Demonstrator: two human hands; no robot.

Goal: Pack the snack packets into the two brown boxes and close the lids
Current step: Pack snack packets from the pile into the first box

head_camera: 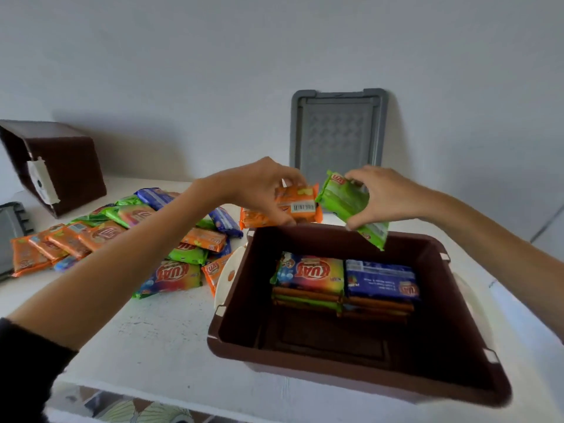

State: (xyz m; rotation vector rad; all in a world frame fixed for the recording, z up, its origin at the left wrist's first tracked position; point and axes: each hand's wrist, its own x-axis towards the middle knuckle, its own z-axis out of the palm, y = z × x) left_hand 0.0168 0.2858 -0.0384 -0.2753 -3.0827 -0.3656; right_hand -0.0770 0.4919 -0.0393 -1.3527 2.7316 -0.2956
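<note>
Above the far rim of the open brown plastic box (335, 370), the left hand (262, 190) is pinching orange foil snack packets (300, 206) between thumb and curled fingers. The right hand (381, 196) is gripping a green foil snack packet (345, 203) likewise. Inside that box, two flat stacks of packets (311, 274) are lying against its far wall. Left of the box, a loose pile of packets (122, 233) is lying on the white table (158, 340). Behind the box, a grey plastic lid (337, 132) is leaning on the wall.

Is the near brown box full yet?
Partly full: the brown box holds two stacks of packets at its far side; its near floor is bare.
</note>
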